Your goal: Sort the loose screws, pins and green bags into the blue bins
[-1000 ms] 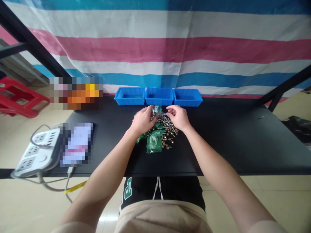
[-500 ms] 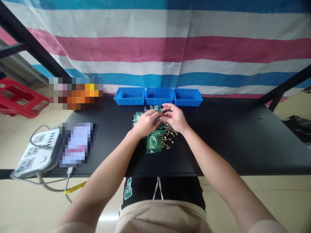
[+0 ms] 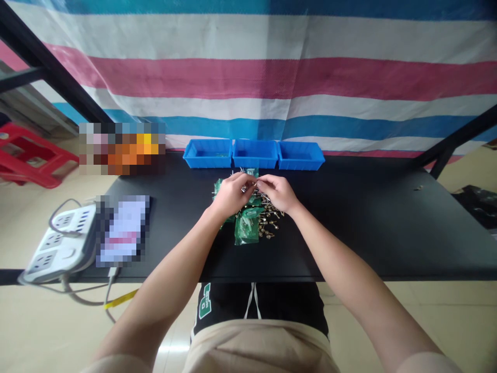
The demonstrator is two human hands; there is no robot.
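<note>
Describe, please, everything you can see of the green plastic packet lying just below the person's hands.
The green plastic packet is small and glossy, with pale slender items showing through. It lies on the black tabletop, beside scattered brass-coloured metal parts. The left hand and right hand do not touch it.

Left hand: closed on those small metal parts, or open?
Closed, it seems: the left hand is curled, its fingertips gathered on the small metal parts that poke out beside them; the fingers hide the exact grip.
</note>
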